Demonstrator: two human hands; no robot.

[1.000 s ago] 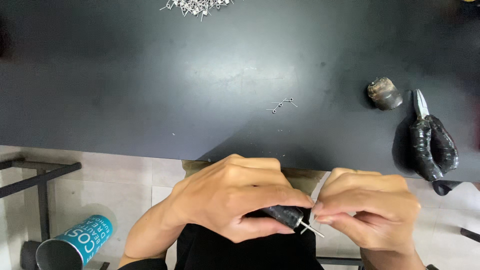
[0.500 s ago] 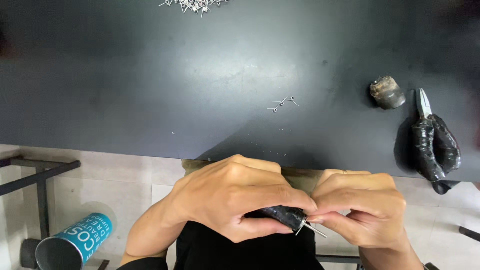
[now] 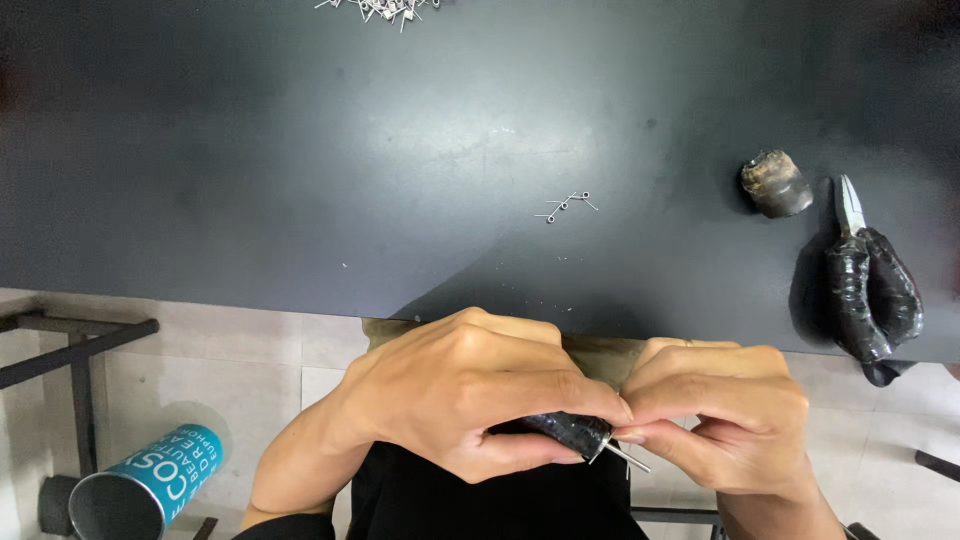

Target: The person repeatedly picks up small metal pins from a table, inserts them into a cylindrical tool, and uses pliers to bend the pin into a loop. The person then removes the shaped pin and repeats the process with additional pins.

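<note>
Below the near edge of the black table (image 3: 300,180), my left hand (image 3: 470,395) is closed around a black-handled tool (image 3: 565,432) whose thin metal tip points right. My right hand (image 3: 725,415) pinches a small metal pin (image 3: 628,460) at that tip; both hands touch each other. On the table ahead lie a few small bent wire pieces (image 3: 566,206). A pile of silver wire pieces (image 3: 380,8) sits at the far edge, partly cut off by the frame.
Pliers with black wrapped handles (image 3: 868,285) lie at the table's right edge, beside a small dark stubby lump (image 3: 776,184). A teal cylindrical can (image 3: 140,480) lies on the tiled floor at lower left, near dark metal frame bars (image 3: 75,345).
My right hand's fingers have closed in tighter over the pin at the tool tip. The view has shifted slightly; the table objects stay put.
</note>
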